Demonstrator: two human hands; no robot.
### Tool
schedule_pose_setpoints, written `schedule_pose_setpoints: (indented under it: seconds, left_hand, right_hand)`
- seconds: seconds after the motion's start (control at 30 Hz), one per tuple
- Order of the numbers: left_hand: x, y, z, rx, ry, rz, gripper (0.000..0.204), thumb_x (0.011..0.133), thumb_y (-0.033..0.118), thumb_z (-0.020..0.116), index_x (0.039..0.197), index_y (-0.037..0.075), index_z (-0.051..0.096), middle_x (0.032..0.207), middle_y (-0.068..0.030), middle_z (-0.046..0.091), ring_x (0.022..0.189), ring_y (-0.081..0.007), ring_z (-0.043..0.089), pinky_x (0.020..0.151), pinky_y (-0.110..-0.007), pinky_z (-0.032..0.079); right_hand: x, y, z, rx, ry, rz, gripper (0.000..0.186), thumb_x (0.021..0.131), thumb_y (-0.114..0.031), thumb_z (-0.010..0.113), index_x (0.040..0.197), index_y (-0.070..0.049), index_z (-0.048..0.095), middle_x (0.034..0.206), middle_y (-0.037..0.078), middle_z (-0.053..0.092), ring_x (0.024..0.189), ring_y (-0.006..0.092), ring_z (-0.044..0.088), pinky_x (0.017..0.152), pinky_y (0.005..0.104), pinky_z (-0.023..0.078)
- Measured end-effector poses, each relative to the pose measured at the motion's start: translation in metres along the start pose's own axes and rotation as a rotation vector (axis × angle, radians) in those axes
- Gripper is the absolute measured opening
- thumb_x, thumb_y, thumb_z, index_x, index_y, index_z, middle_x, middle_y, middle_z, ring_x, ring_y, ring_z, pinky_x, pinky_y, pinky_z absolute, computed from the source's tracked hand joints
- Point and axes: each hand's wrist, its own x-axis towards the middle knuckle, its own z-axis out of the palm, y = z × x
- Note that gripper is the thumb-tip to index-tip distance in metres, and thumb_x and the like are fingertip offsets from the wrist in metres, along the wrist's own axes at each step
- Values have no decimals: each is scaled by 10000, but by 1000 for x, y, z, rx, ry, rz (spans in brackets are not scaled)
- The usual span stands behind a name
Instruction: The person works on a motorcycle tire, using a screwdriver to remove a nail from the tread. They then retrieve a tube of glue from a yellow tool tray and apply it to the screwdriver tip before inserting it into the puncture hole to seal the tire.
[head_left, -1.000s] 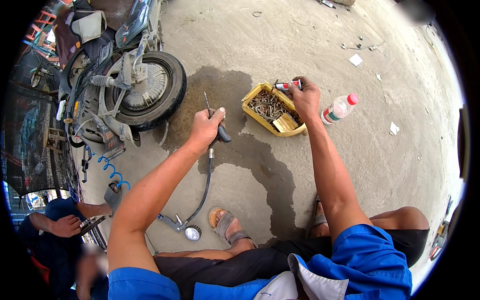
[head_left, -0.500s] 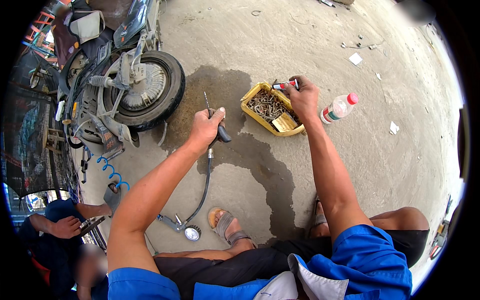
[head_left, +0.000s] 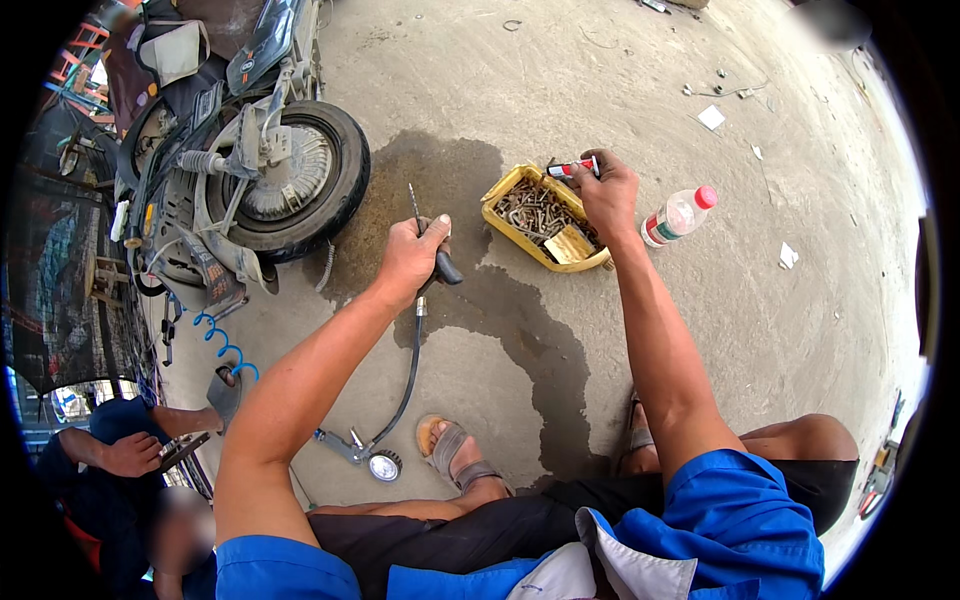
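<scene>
Left arm bent at the elbow, forearm slanting far and to the right; left hand (head_left: 415, 258) fisted, grip wrapped round a black-handled tool (head_left: 450, 269), thumb lying extended on top, the thin metal shaft (head_left: 412, 199) pointing far. Right arm nearly straight, reaching far and slightly left; right hand (head_left: 609, 197) palm-down, grip pinching a small red-and-white tube (head_left: 570, 168) between thumb and fingers. Tube lies about level, over the far right rim of a yellow container (head_left: 520, 246) of screws; contact with the rim, cannot tell. Plastic bottle (head_left: 676, 218) on the ground just right of the right wrist. Gauge hose (head_left: 413, 372) ends just near of the left hand; whether touching, unclear. Motorbike wheel (head_left: 347, 180) off to the left.
</scene>
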Motion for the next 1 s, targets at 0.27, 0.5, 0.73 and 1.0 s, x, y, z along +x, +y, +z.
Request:
schedule_pose_setpoints:
  seconds: [0.27,0.5,0.73,1.0]
  left_hand:
    - [-1,3,0,6,4,-17,331,976,332,656,776,77,588,673,-7,570,583,-86,500,557,-268,407]
    - [-1,2,-1,-13,-1,-15,331,974,332,661,783,72,587,678,-12,574,590,-89,508,562,-268,412]
    - [2,-3,-1,-38,-9,-4,319,975,328,664,806,67,596,683,-8,569,589,-87,502,563,-265,410]
    - [3,-4,-3,4,-12,-6,324,979,332,660,797,71,598,668,-4,565,582,-83,493,552,-262,397]
  right_hand:
    - [-4,-10,-1,-122,16,-75,198,848,-126,727,994,7,702,695,159,677,612,182,647,605,346,507]
    - [-6,-18,0,-172,41,-124,196,840,-131,738,991,-11,701,696,179,675,601,237,664,593,377,507]
    - [-7,-22,-3,-206,57,-151,183,839,-117,735,983,-12,694,723,212,674,629,311,687,603,388,517]
    - [-7,-22,-2,-211,70,-195,185,840,-108,735,991,-11,689,723,222,670,637,325,690,600,397,514]
